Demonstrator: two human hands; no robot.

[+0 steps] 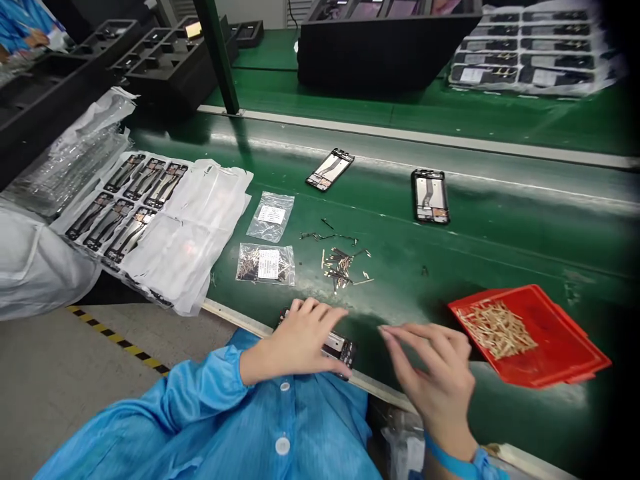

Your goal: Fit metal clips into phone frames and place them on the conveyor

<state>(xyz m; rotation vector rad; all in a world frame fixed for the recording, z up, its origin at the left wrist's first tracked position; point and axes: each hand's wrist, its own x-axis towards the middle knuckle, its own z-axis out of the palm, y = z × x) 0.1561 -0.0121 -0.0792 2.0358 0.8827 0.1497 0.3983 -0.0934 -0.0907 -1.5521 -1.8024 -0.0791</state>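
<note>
Over a black phone frame (pixel 336 345) at the near edge of the green bench lies my left hand (pixel 305 337). Its thumb presses the frame's near right corner while the index finger stretches out above it, and the palm hides much of the frame. To the right, my right hand (pixel 435 367) is raised with thumb and forefinger pinched together; whatever is between the tips is too small to make out. Just beyond my hands is a loose pile of small black and gold strips (pixel 341 265). A red tray (pixel 560 340) holding many small gold-coloured pieces (pixel 500 330) sits beside my right hand.
Two phone frames (pixel 330 169) (pixel 431 196) lie farther back. Left of the strips are two labelled plastic bags (pixel 271 217) (pixel 265 264). A white tray (pixel 185 227) of phone parts stands at the left. Black bins (pixel 385 53) and a metal post (pixel 217 57) line the back; another person (pixel 25 27) is at upper left.
</note>
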